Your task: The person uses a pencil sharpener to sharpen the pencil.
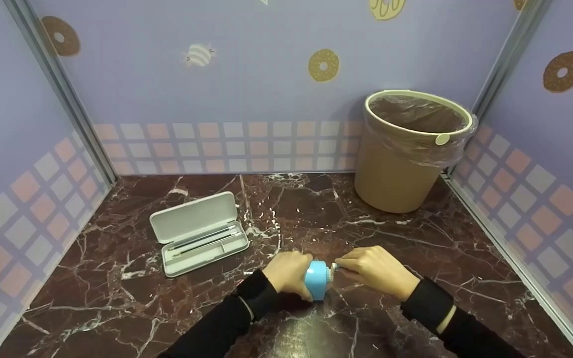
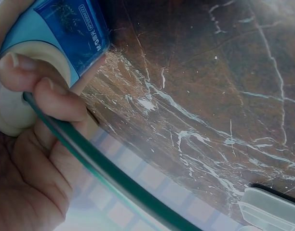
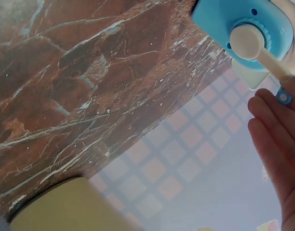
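Observation:
My left hand grips a blue crank pencil sharpener lying on its side above the marble table. A dark green pencil sticks into the cream front ring, with fingers of my left hand bent around its base. Shavings show through the sharpener's clear blue drawer. At the sharpener's other end, my right hand pinches the small blue knob of its cream crank. The pencil is mostly hidden behind the left hand in the head view.
An open white pencil case with pencils inside stands to the left. A tan waste bin lined with a clear bag is at the back right. Patterned walls enclose the table, where small light specks are scattered.

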`<action>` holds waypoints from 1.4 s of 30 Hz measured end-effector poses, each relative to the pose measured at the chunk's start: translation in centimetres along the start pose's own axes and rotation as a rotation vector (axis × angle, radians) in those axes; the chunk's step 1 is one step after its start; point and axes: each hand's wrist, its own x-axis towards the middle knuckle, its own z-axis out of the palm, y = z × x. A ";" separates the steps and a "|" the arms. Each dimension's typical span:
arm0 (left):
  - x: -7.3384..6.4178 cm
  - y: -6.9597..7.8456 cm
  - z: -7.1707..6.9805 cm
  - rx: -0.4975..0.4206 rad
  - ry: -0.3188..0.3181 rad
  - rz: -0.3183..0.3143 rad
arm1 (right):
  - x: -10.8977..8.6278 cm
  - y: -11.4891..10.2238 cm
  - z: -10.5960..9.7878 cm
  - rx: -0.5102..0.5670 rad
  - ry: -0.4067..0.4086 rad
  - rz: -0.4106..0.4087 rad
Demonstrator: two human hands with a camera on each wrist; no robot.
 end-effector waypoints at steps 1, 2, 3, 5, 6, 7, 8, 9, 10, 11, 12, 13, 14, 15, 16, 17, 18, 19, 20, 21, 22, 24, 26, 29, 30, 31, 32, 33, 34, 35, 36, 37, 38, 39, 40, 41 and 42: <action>0.0 0.0 0.0 -0.004 0.005 0.002 | 0.0 0.0 0.0 0.007 -0.001 0.009; 0.1 -0.2 0.4 0.003 0.023 0.010 | 0.1 0.0 0.0 0.014 -0.001 0.018; 0.1 -0.3 0.4 0.001 0.027 0.012 | 0.1 0.0 0.1 0.018 0.002 0.028; 0.1 -0.3 0.5 -0.002 0.032 0.016 | 0.2 0.1 0.2 0.025 0.009 0.045; 0.1 -0.4 0.5 -0.001 0.028 0.016 | 0.3 0.1 0.2 0.028 0.012 0.054; 0.2 -0.3 0.5 0.001 0.025 0.017 | 0.3 0.1 0.3 0.029 0.015 0.062; 0.2 -0.3 0.5 0.006 0.024 0.018 | 0.3 0.2 0.3 0.031 0.017 0.071; 0.1 -0.2 0.2 0.001 0.010 0.011 | 0.4 0.2 0.4 0.032 0.017 0.078; 0.1 -0.2 0.3 0.005 0.008 0.010 | 0.4 0.2 0.4 0.033 0.015 0.084; 0.1 -0.2 0.3 0.008 0.008 0.009 | 0.4 0.2 0.4 0.033 0.013 0.089; 0.2 -0.2 0.3 0.011 0.007 0.008 | 0.5 0.2 0.5 0.032 0.009 0.096; 0.2 -0.2 0.4 0.013 0.006 0.006 | 0.5 0.2 0.5 0.033 0.006 0.102; 0.2 -0.2 0.4 0.014 0.006 0.004 | 0.5 0.3 0.6 0.033 0.003 0.109; 0.2 -0.2 0.4 0.013 0.006 0.003 | 0.5 0.3 0.6 0.034 -0.001 0.117; 0.2 -0.1 0.5 0.011 0.007 0.002 | 0.5 0.3 0.7 0.033 -0.002 0.127; 0.2 -0.1 0.4 0.008 0.008 0.004 | 0.6 0.3 0.8 0.033 -0.004 0.137; 0.2 -0.1 0.4 0.005 0.009 0.006 | 0.6 0.4 0.8 0.031 -0.005 0.146; 0.2 0.0 0.4 0.002 0.009 0.008 | 0.6 0.4 0.9 0.027 -0.006 0.154; 0.2 0.0 0.4 -0.001 0.010 0.011 | 0.6 0.4 1.0 0.023 -0.008 0.162; 0.2 0.0 0.4 -0.001 0.011 0.013 | 0.6 0.4 1.1 0.017 -0.010 0.169; 0.2 0.0 0.4 -0.002 0.012 0.014 | 0.6 0.5 1.2 0.012 -0.013 0.175; 0.2 0.0 0.4 0.004 0.013 0.019 | 0.7 0.5 1.3 0.006 -0.019 0.180; 0.3 0.0 0.4 0.009 0.015 0.022 | 0.8 0.5 1.4 -0.004 -0.025 0.185; 0.2 0.0 0.5 0.017 0.020 0.025 | 1.0 0.6 1.7 -0.023 -0.032 0.185; 0.2 0.0 0.6 0.018 0.021 0.024 | 1.1 0.6 1.9 -0.031 -0.033 0.185; 0.2 0.0 0.6 0.019 0.020 0.022 | 1.2 0.7 2.0 -0.037 -0.035 0.184; 0.2 0.0 0.6 0.018 0.021 0.021 | 1.2 0.7 2.1 -0.042 -0.037 0.182; 0.2 0.0 0.6 0.019 0.021 0.020 | 1.3 0.8 2.3 -0.046 -0.038 0.180; 0.2 0.0 0.6 0.020 0.022 0.019 | 1.3 0.8 2.4 -0.050 -0.040 0.178; 0.2 0.0 0.7 0.020 0.022 0.017 | 1.3 0.9 2.5 -0.053 -0.041 0.176; 0.2 -0.1 0.7 0.019 0.025 0.017 | 1.4 1.0 2.6 -0.056 -0.041 0.173; 0.2 -0.1 0.7 0.016 0.026 0.017 | 1.4 1.0 2.7 -0.061 -0.044 0.171; 0.2 -0.1 0.7 0.015 0.030 0.018 | 1.4 1.1 2.8 -0.068 -0.046 0.168; 0.2 -0.1 0.7 0.015 0.033 0.018 | 1.4 1.1 3.0 -0.071 -0.048 0.165; 0.2 -0.1 0.7 0.016 0.037 0.019 | 1.4 1.2 3.2 -0.074 -0.050 0.162; 0.2 -0.1 0.7 0.014 0.038 0.020 | 1.3 1.3 3.3 -0.077 -0.051 0.158; 0.2 -0.1 0.7 0.014 0.038 0.021 | 1.3 1.4 3.5 -0.077 -0.050 0.157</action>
